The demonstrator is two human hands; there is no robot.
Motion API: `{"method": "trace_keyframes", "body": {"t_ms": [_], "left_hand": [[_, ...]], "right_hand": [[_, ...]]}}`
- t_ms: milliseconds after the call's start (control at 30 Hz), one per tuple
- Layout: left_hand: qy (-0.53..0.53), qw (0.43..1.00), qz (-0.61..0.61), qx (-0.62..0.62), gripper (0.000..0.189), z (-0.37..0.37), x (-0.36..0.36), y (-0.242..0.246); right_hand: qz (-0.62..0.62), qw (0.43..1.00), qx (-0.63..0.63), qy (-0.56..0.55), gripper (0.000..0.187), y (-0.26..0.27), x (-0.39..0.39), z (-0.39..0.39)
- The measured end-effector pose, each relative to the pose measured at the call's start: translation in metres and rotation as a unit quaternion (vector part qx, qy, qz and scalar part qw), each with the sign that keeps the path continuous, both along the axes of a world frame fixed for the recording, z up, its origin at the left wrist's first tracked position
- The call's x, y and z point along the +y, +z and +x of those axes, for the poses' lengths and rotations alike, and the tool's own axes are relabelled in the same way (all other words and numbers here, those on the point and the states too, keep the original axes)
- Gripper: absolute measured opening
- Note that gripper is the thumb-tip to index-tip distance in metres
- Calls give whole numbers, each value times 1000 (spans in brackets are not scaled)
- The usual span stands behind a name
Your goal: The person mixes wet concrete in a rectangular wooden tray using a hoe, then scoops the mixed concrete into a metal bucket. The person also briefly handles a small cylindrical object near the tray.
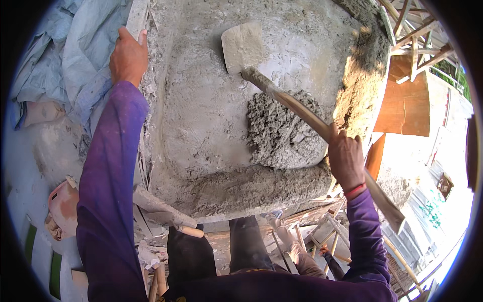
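Note:
My right hand (346, 160) is closed around the wooden handle of a hoe (302, 109), at the right side of a mortar-crusted mixing trough (249, 188). The hoe's flat, mortar-coated blade (242, 47) lies on the trough floor towards the far side. Under the handle sits a heap of wet mortar (281, 136), near the right front corner. My left hand (129, 56) rests on the trough's left rim, gripping its edge; part of the fingers is hidden.
A crumpled blue-grey tarpaulin (81, 56) lies along the left. A trowel with a wooden handle (190, 231) is at the near left corner. Another person's hand (324, 250) shows below right, among wooden poles. A brown wooden board (405, 102) stands beyond the right rim.

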State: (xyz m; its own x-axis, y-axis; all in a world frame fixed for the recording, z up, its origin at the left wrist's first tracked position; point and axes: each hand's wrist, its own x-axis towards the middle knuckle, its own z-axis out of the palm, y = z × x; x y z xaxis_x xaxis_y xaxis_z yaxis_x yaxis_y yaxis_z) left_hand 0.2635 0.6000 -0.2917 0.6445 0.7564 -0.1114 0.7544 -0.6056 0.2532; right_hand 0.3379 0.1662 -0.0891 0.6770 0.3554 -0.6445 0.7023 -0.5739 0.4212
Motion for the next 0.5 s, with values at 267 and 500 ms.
{"method": "trace_keyframes", "body": {"t_ms": [267, 500], "left_hand": [[-29, 985, 43, -164, 72, -40, 27, 8], [127, 959, -92, -237, 55, -370, -84, 176]], "right_hand": [[69, 989, -64, -113, 12, -39, -12, -47], [124, 968, -2, -219, 26, -84, -73, -65]]}}
